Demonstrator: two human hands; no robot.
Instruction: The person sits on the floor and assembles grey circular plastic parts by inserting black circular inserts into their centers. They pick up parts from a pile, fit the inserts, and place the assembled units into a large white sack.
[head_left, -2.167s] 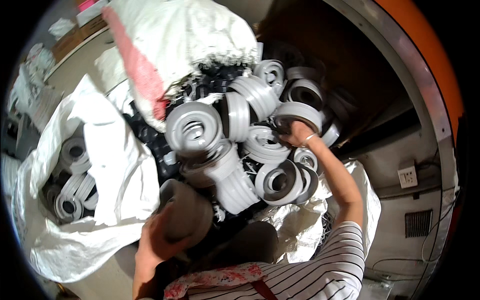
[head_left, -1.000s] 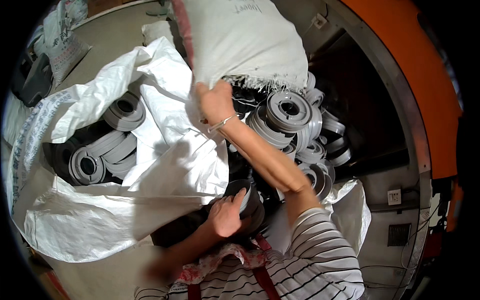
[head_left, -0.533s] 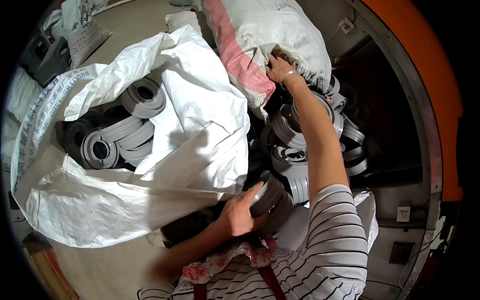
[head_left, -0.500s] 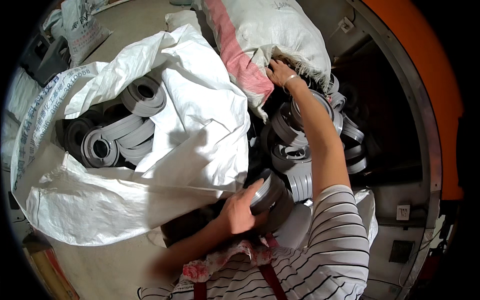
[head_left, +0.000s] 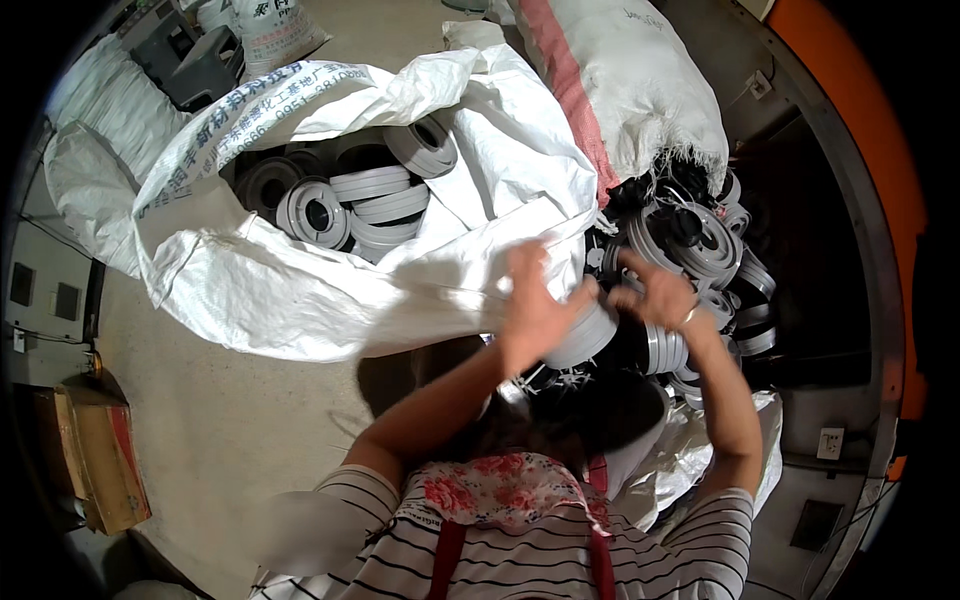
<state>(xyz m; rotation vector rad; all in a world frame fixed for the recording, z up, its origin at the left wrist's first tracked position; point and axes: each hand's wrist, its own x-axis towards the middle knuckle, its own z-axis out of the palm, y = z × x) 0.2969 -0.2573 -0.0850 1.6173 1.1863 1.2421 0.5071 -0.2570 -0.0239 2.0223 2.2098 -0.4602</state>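
Note:
My left hand (head_left: 538, 312) is blurred by motion in the middle, with its thumb and fingers apart. Its thumb comes close to the top of a grey plastic ring stack (head_left: 585, 338); contact is hard to tell. Facing it from the right is my right hand (head_left: 660, 295), also blurred, its fingers spread and curved toward the same stack. Beyond the right hand lie more grey ribbed rings (head_left: 690, 240) with black parts among them. The large white woven sack (head_left: 290, 310) gapes to the left, holding several grey rings (head_left: 385, 190).
A full white sack with a red stripe (head_left: 640, 90) leans at the back, its frayed mouth over the black parts. Grey metal panels (head_left: 800, 420) curve along the right. A cardboard box (head_left: 100, 460) stands at lower left; a filled sack (head_left: 275, 35) is at back left.
My right hand has pulled back from the striped sack's mouth toward my left hand. My left hand has moved up, its fingers now spread. The whole view has shifted.

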